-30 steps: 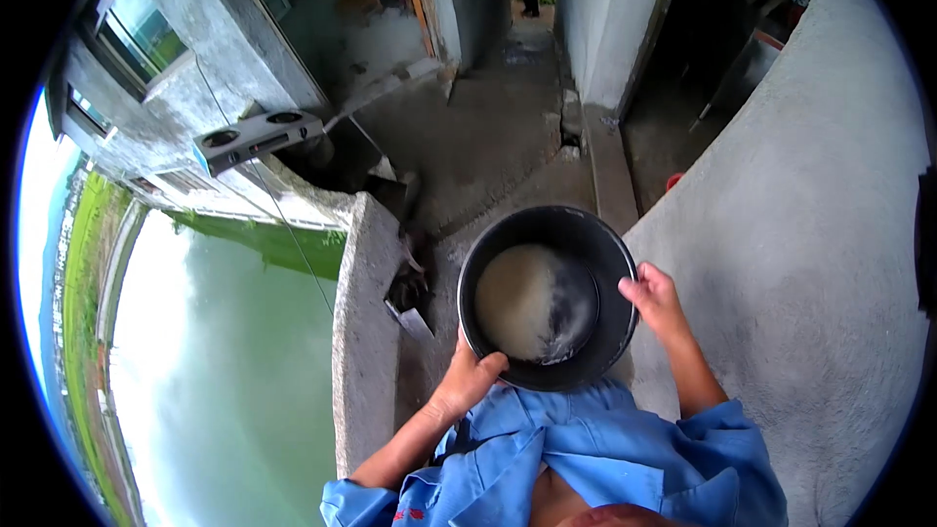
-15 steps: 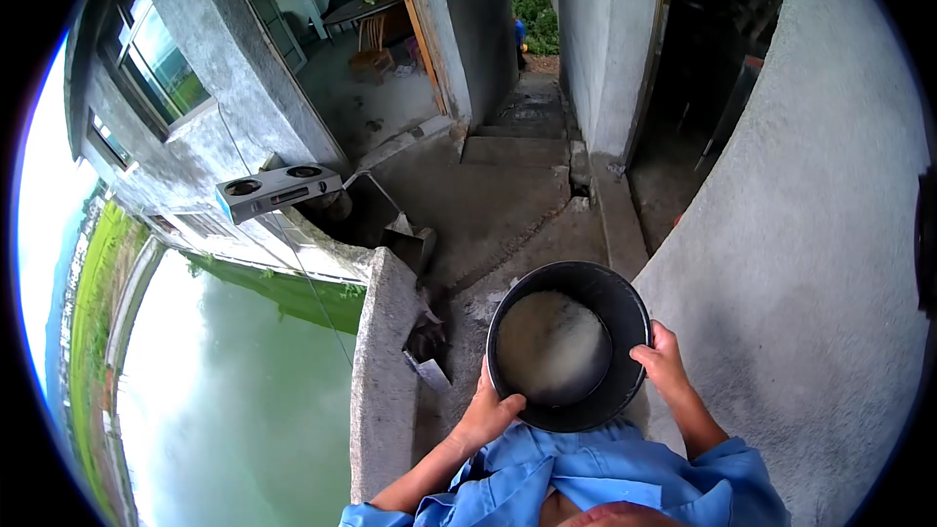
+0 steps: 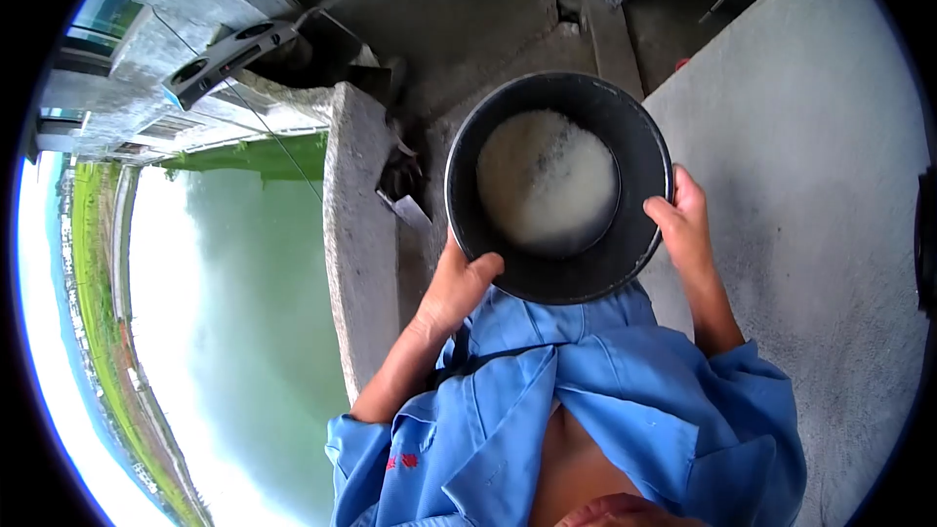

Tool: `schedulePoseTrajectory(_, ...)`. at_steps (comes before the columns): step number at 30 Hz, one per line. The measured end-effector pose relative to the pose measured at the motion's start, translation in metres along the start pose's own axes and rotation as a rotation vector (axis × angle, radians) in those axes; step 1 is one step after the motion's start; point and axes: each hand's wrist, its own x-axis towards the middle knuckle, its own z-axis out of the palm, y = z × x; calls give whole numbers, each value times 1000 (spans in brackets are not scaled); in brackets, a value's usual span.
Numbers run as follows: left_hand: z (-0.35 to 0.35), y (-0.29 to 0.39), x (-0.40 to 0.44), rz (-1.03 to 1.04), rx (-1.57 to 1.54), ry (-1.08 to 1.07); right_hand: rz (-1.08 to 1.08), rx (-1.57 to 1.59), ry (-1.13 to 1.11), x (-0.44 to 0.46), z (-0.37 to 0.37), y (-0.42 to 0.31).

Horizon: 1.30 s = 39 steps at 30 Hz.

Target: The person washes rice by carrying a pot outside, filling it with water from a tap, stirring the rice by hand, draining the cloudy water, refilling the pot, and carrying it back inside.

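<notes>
A deep black pot [image 3: 639, 166] is held in front of my body, its mouth facing up toward me. Inside it lies cloudy liquid over pale grains that look like rice [image 3: 547, 181]. My left hand [image 3: 461, 281] grips the near left rim, thumb over the edge and fingers hidden beneath. On the right side of the rim, my right hand [image 3: 685, 220] is closed in the same way, thumb inside.
A low concrete wall [image 3: 356, 224] runs along my left, with green water [image 3: 259, 263] beyond it. A two-burner gas stove [image 3: 224, 60] sits on the wall's far end. A grey wall [image 3: 781, 195] rises close on my right. Debris [image 3: 402, 185] lies at the wall's foot.
My view has tilted down, so the pot and both hands appear higher and larger, and the doorway and steps ahead have mostly left the frame. Both hands keep their hold.
</notes>
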Motion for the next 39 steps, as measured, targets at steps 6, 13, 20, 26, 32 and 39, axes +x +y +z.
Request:
schedulePoseTrajectory(6,-2,-12,3,-103,-85,62,-7,-74,-42,0,2,-11)
schedulePoseTrajectory(13,7,-15,4,-175,-177,99,-63,-133,-111,11,2,-12)
schedulePoseTrajectory(20,13,-28,9,-16,-149,178,-35,-89,-150,23,1,-7)
schedulePoseTrajectory(26,16,-14,18,-25,-127,140,80,17,-116,24,-8,3)
schedulePoseTrajectory(32,31,12,30,-7,37,38,195,202,-2,10,-21,34)
schedulePoseTrajectory(39,35,20,25,268,473,24,248,352,92,-12,-23,57)
